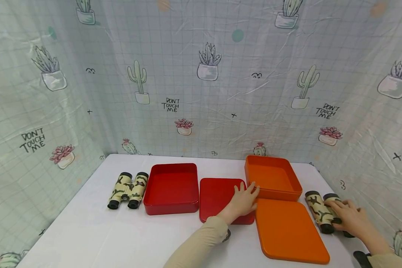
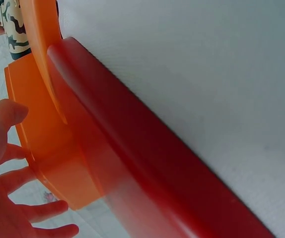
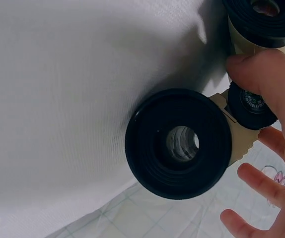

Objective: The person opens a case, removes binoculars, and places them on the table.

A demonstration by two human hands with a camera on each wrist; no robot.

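Observation:
My right hand [image 1: 351,216] is on a pair of camouflage binoculars [image 1: 317,211] at the table's right side. In the right wrist view, the thumb lies over the bridge beside the focus wheel [image 3: 253,100], with the index finger behind it; the other fingers spread away from the dark eyepieces. My left hand [image 1: 242,201] hovers over a flat red lid [image 1: 214,195], its fingers spread and holding nothing. Those fingertips reach toward the near left corner of an orange box [image 1: 276,195]. An orange lid [image 1: 289,230] lies in front of that box.
To the left of the red lid stands an open red box [image 1: 172,208]. Beside its left wall lies a second pair of camouflage binoculars [image 1: 123,188]. A cactus-print curtain [image 1: 231,130] rises behind the white table [image 1: 120,238] and along both sides.

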